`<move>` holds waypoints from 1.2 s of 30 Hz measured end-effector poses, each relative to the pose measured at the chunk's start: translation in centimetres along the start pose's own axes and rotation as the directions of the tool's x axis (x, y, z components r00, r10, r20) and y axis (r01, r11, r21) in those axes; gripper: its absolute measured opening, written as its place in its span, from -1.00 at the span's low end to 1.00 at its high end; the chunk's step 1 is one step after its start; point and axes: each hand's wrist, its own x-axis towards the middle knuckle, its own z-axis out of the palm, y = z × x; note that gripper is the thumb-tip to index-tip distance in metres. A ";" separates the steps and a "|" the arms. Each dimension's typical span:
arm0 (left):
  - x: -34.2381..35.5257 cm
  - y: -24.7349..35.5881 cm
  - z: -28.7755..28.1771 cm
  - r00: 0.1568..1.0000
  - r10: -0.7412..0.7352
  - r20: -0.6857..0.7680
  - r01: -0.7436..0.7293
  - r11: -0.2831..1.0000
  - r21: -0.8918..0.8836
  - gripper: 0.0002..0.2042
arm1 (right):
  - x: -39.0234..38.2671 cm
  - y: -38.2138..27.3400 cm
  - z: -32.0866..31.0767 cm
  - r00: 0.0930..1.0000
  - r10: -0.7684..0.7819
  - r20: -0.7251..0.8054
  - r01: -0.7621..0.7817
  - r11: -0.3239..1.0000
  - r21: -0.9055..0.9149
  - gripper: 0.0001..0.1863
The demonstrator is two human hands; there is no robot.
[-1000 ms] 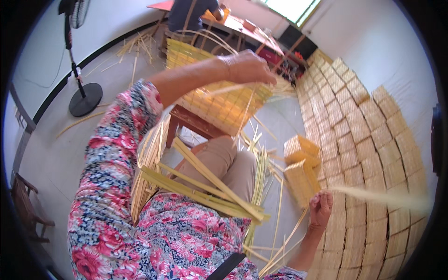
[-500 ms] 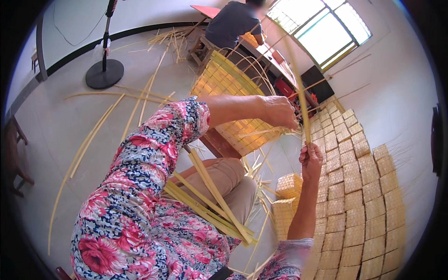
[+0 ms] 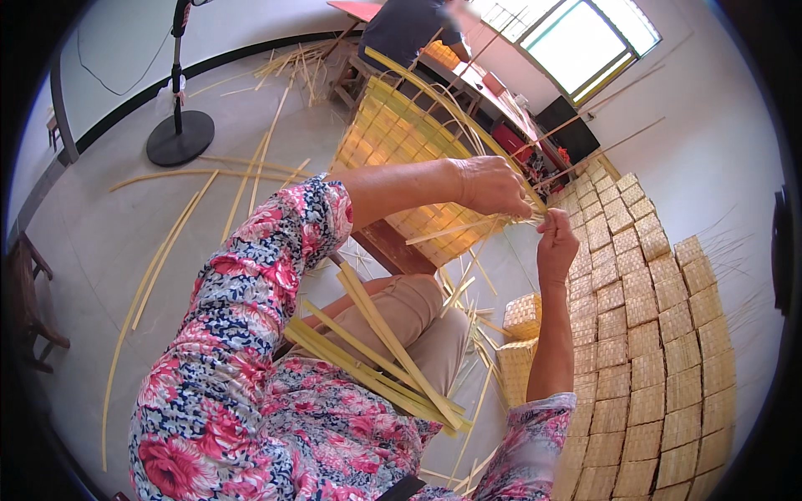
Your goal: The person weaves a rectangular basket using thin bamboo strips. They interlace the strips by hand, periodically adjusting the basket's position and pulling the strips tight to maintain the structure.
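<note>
A large woven bamboo basket [image 3: 393,134] lies tilted in front of my knees, its upright stakes spreading toward the wall. My left hand [image 3: 493,185] is closed at the basket's near right corner, its fingertips bent down; what they grip is hidden. Just to the right, my right hand [image 3: 557,238] pinches the end of a long yellow-green bamboo strip [image 3: 480,129]. From there the strip arches back over the basket's far side. Several loose bamboo strips [image 3: 380,338] lie across my lap.
Stacked woven boxes [image 3: 643,334] line the right wall, with two small ones [image 3: 522,316] beside my right forearm. A black stand base [image 3: 180,138] stands at left, near a wooden stool [image 3: 38,301]. Strips litter the floor. Another person [image 3: 405,33] sits at the back table.
My right hand has risen and come close to my left hand. The strip, upright before, has swung down to the left over the basket. My left hand has shifted slightly left.
</note>
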 end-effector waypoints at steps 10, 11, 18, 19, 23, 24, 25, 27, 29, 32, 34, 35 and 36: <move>1.4 -4.6 -3.3 0.797 -0.208 -0.567 0.145 0.977 -0.154 -0.46 | 0.2 3.3 1.3 0.990 -0.012 0.141 0.022 0.998 -0.066 -0.83; 1.5 -6.5 -4.0 0.645 -0.260 -0.719 0.204 0.965 -0.166 -0.31 | 0.6 3.1 1.4 0.990 0.008 0.141 0.006 0.996 -0.094 -0.85; -5.3 -9.9 -9.3 0.287 -0.576 -0.765 0.550 0.753 -0.360 -0.69 | -0.6 4.8 2.2 0.872 0.465 0.154 -0.489 0.811 0.321 -0.87; -7.0 -9.2 -8.2 0.456 -0.708 -0.539 0.679 0.669 -0.303 -0.76 | -0.1 3.6 2.7 0.823 0.533 0.196 -0.549 0.659 0.513 -0.87; -7.8 -8.0 0.0 0.795 -0.393 -0.463 0.372 0.918 -0.141 -0.78 | -0.6 2.9 3.1 0.780 0.573 0.253 -0.551 0.436 0.712 -0.90; -7.0 -8.0 1.1 0.797 -0.417 -0.437 0.383 0.908 -0.170 -0.77 | -0.7 3.1 3.0 0.782 0.568 0.257 -0.545 0.422 0.724 -0.91; -6.3 -8.3 2.1 0.798 -0.441 -0.410 0.394 0.897 -0.198 -0.75 | -0.7 3.4 2.9 0.784 0.564 0.261 -0.539 0.409 0.736 -0.91; -5.1 -10.1 3.2 0.847 -0.460 -0.266 0.449 0.887 -0.107 -0.72 | -0.9 3.5 3.1 0.784 0.560 0.269 -0.531 0.381 0.756 -0.91; -4.4 -10.9 3.1 0.868 -0.472 -0.156 0.469 0.881 -0.057 -0.78 | -1.0 3.4 3.1 0.783 0.562 0.266 -0.523 0.363 0.771 -0.92; -4.3 -12.1 2.6 0.884 -0.464 -0.058 0.461 0.885 -0.063 -0.81 | -0.8 2.9 3.2 0.783 0.559 0.272 -0.527 0.363 0.769 -0.91; -4.8 -12.0 2.0 0.901 -0.432 -0.034 0.430 0.901 -0.050 -0.84 | -0.8 2.8 3.4 0.782 0.560 0.274 -0.528 0.361 0.769 -0.91; -4.6 -11.7 1.7 0.895 -0.447 -0.008 0.446 0.894 -0.037 -0.84 | -0.7 2.9 3.4 0.781 0.561 0.275 -0.525 0.350 0.776 -0.91; -4.3 -11.2 1.4 0.887 -0.462 0.018 0.462 0.886 -0.024 -0.83 | -0.7 3.0 3.4 0.779 0.562 0.277 -0.522 0.338 0.783 -0.91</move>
